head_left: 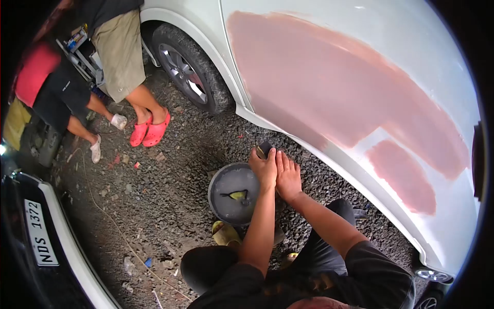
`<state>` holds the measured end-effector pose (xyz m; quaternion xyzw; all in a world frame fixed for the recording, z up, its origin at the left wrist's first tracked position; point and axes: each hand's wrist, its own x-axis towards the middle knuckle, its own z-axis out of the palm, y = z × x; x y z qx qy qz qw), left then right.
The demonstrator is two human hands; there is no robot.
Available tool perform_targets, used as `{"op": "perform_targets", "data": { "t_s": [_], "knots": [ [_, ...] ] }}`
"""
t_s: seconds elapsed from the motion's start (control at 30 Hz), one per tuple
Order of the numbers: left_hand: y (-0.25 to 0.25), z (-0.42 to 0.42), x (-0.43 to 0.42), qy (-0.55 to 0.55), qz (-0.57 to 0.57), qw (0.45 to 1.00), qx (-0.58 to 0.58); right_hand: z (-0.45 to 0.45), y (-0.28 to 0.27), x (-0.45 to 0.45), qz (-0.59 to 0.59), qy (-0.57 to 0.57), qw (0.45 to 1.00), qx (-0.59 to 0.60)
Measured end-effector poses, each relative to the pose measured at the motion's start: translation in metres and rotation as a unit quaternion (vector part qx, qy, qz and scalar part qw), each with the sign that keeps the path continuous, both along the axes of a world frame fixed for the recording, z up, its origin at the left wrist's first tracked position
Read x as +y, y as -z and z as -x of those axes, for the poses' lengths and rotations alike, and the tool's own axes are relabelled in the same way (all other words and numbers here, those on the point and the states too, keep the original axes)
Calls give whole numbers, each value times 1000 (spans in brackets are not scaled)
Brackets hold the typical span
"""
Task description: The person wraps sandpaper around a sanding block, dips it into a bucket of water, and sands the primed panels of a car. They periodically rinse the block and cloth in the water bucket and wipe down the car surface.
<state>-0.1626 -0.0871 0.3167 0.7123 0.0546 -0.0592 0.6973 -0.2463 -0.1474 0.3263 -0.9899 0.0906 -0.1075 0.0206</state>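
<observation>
My left hand [264, 168] is closed on a small dark piece of sandpaper [265, 149] with a yellowish edge, just past the rim of a round grey basin [210, 191]. Beside it, touching or nearly touching, my right hand [288, 175] has its fingers stretched out; I see nothing in it. Cloudy grey water fills the basin, and a yellow-green thing with dark parts [238, 195] lies in it, its kind unclear. Both hands are low over the gravel, apart from the white car's door [329, 87], which carries large pinkish-brown patches.
A wheel [186, 67] of the white car stands ahead. Two people are at the upper left, one in red clogs [150, 131]. Another car's bumper with a number plate [41, 233] is at left. A thin cord [110, 219] crosses the gravel.
</observation>
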Motion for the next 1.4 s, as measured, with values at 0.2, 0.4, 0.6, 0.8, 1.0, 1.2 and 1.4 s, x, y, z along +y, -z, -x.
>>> {"op": "perform_targets", "data": {
  "t_s": [0.2,0.4,0.6,0.8,1.0,1.2,1.4],
  "knots": [
    [9,-2,-10,89,39,995,36,16,14,-31,-157,47,981,-99],
    [50,-3,105,345,-87,881,312,76,28,-72,-341,42,934,98],
    [241,26,130,365,-411,824,138,92,34,-88,-371,20,885,282],
    [219,36,120,418,-515,747,30,98,59,-92,-304,-19,888,346],
    [22,-30,38,127,-142,981,23,95,48,-107,-308,-25,857,413],
    [-198,-82,-96,35,176,965,-190,88,27,-89,-354,-38,860,366],
    [-208,-239,-76,35,300,930,-209,104,-5,-88,-363,-24,848,385]
  ]
}}
